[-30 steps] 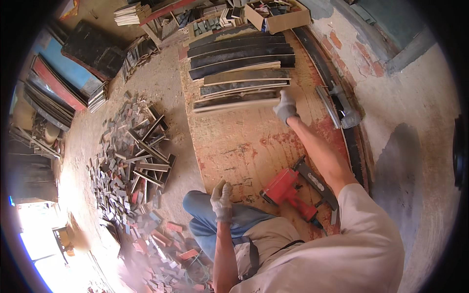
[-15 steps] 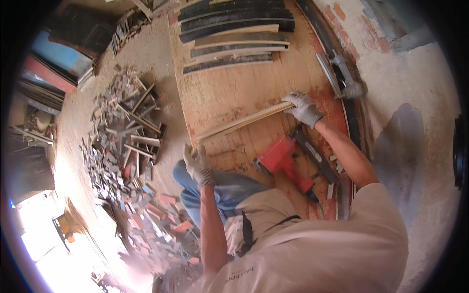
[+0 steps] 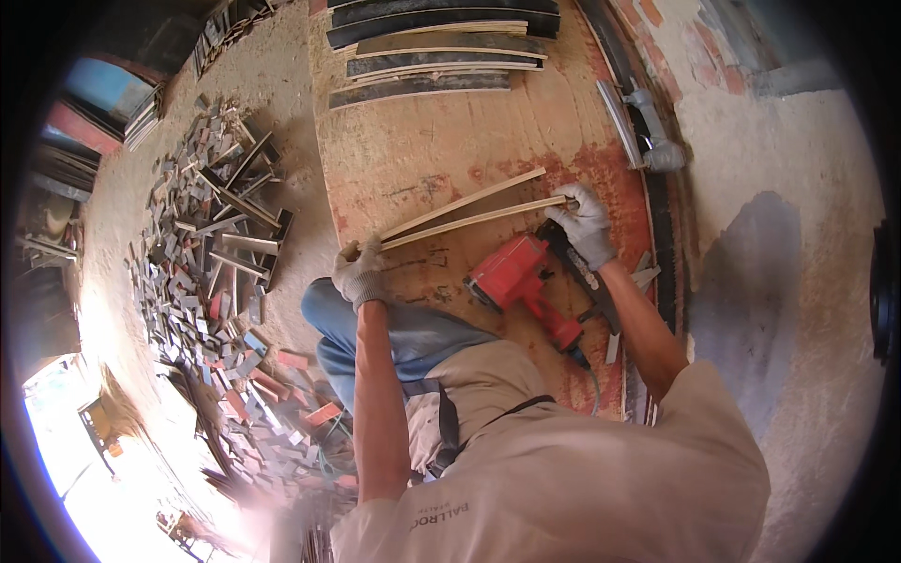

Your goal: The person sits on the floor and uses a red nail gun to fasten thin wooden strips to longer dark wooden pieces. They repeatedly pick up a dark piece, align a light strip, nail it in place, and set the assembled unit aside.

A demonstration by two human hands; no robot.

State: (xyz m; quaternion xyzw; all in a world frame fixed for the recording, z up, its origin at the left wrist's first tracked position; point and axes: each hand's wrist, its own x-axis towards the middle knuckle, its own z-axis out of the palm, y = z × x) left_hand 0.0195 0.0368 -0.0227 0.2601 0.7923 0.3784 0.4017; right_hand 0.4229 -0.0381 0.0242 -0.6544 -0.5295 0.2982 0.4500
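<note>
Two thin pale wooden strips lie in a narrow V in front of me, meeting at the left. My left hand (image 3: 358, 272), in a grey-white work glove, is closed around their left ends. The near wooden strip (image 3: 479, 221) runs across to my gloved right hand (image 3: 584, 225), whose fingers pinch its right end. The far wooden strip (image 3: 469, 200) has its right end loose, apart from my right hand. Just below the strips, a red nail gun (image 3: 511, 272) with a long black magazine lies on the wooden board (image 3: 404, 169), its magazine close to my right wrist.
Dark-faced curved wooden pieces (image 3: 441, 66) lie stacked at the board's far end. A grey pneumatic tool (image 3: 654, 131) rests along the right edge, by the wall (image 3: 751, 150). Left of the board, a heap of wood offcuts (image 3: 202, 253) covers the floor. A hose trails from the nail gun.
My left hand has come up to the strips and closed on their left ends. The strips, together before, now spread apart toward the right. The whole view has shifted slightly.
</note>
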